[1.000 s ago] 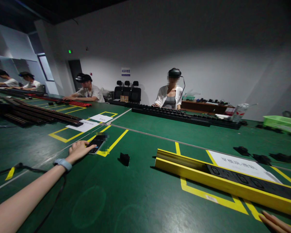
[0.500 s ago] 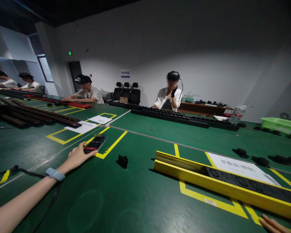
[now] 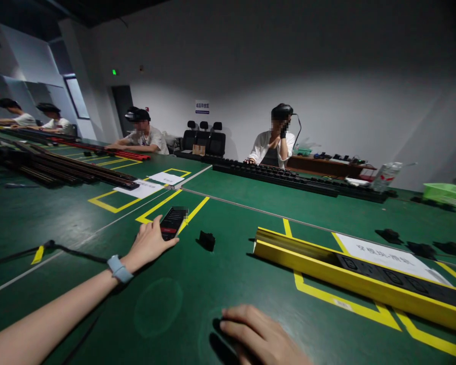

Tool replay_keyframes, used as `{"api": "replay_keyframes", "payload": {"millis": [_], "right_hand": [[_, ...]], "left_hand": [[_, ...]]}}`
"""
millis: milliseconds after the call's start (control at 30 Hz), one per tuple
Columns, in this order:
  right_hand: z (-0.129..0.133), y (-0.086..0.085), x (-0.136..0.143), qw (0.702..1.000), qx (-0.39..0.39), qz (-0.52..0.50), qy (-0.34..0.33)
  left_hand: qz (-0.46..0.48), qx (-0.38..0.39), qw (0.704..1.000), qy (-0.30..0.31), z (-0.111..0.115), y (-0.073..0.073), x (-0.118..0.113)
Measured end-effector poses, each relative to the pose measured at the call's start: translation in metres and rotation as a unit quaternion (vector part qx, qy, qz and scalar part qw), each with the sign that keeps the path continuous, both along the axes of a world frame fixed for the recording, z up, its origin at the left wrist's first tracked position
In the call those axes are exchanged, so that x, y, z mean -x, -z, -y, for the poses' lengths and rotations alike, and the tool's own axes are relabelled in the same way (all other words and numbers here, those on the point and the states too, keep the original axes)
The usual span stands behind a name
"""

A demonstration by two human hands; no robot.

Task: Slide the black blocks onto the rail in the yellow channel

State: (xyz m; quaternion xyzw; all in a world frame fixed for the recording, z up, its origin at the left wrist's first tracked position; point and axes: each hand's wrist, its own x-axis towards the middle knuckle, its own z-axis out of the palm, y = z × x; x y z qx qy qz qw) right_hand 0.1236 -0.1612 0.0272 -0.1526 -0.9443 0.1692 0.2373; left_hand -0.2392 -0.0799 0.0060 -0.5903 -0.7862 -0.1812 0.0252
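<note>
A black smartphone (image 3: 172, 223) lies flat on the green worktop (image 3: 99, 223), its near end dark with a red patch on the screen and its far end blurred; it sits across a yellow tape line, left of centre. The left hand (image 3: 149, 243) reaches out from the near left, fingers loosely spread and not clenched, with the thumb and fingertips touching the phone's near edge without closing around it. A light blue watch (image 3: 118, 269) bands that wrist. The right hand (image 3: 260, 337) rests palm down at the near edge of the worktop, fingers curled over something dark that cannot be made out, so whether it grips anything cannot be told. One small black part (image 3: 207, 240) stands just right of the phone. One long yellow channel (image 3: 345, 281) holding a black socket strip (image 3: 399, 280) runs off to the right. Four other people sit at the far side, two of them at the far left. One black cable (image 3: 72, 252) crosses the worktop at the left.
</note>
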Motion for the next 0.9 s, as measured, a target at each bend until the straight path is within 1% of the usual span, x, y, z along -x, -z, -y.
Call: {"api": "replay_keyframes", "payload": {"millis": [67,133,200,300,400,533,667,767,900], "right_hand": [[-0.011,-0.003,0.039,0.997,0.059,-0.036,0.031],[-0.024,-0.001,0.067,0.988,0.098,-0.088,0.078],[-0.039,0.006,0.085,0.981,0.116,-0.108,0.108],[-0.062,0.015,0.103,0.964,0.152,-0.121,0.179],[-0.08,0.021,0.111,0.959,0.145,-0.131,0.207],[-0.097,0.022,0.113,0.951,0.131,-0.15,0.236],[-0.113,0.02,0.112,0.951,0.106,-0.168,0.237],[-0.123,0.019,0.112,0.955,0.095,-0.165,0.225],[-0.126,0.02,0.11,0.961,0.093,-0.143,0.218]], "left_hand": [[0.002,0.002,1.0,0.024,0.009,-0.001,-0.015],[0.006,-0.001,0.999,0.041,0.017,-0.002,-0.027],[0.012,-0.01,0.998,0.054,0.024,-0.002,-0.037],[0.024,-0.022,0.997,0.071,0.031,-0.001,-0.046],[0.026,-0.031,0.996,0.084,0.038,-0.002,-0.054],[0.011,-0.034,0.994,0.108,0.047,-0.007,-0.066],[-0.001,-0.049,0.99,0.135,0.055,-0.01,-0.077],[0.004,-0.061,0.987,0.149,0.058,-0.007,-0.081],[0.009,-0.073,0.985,0.159,0.06,-0.003,-0.083]]}}
